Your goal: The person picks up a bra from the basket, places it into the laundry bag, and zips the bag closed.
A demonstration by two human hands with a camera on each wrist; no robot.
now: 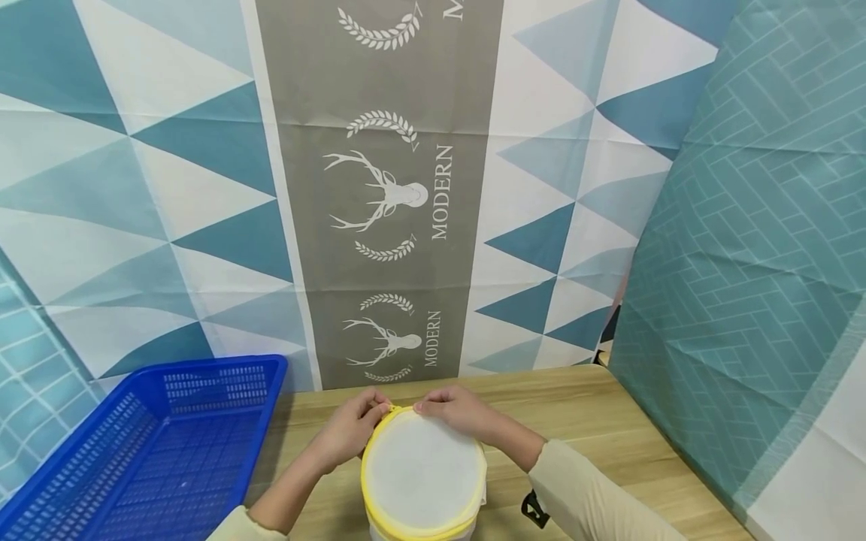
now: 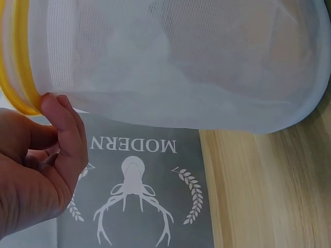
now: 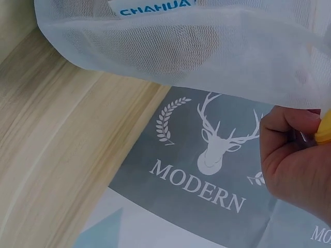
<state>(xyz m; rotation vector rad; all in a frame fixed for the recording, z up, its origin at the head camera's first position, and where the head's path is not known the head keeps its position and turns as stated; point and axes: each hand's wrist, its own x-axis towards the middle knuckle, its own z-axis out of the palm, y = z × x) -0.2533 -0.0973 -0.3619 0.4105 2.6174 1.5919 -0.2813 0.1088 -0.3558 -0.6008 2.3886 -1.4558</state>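
Note:
A round white mesh laundry bag [image 1: 425, 473] with a yellow zipper rim [image 1: 366, 481] stands on the table at the bottom middle of the head view. My left hand [image 1: 345, 430] pinches the far left of that rim, near what looks like the zipper pull. Just to its right, my right hand [image 1: 465, 415] grips the far edge between thumb and fingers. Up close in the left wrist view, the left fingertips [image 2: 54, 106] press against the yellow band and the mesh wall. A label [image 3: 150, 7] reading CHAHUA shows on the bag's side in the right wrist view. The bag's contents cannot be made out.
A blue plastic basket [image 1: 267, 421] stands to the left of the bag. Near my right sleeve lies a small black object [image 1: 534, 509] on the wooden table [image 1: 561, 421]. Patterned cloth [image 1: 379, 248] hangs behind the table, with a teal cloth [image 1: 751, 248] along the right side.

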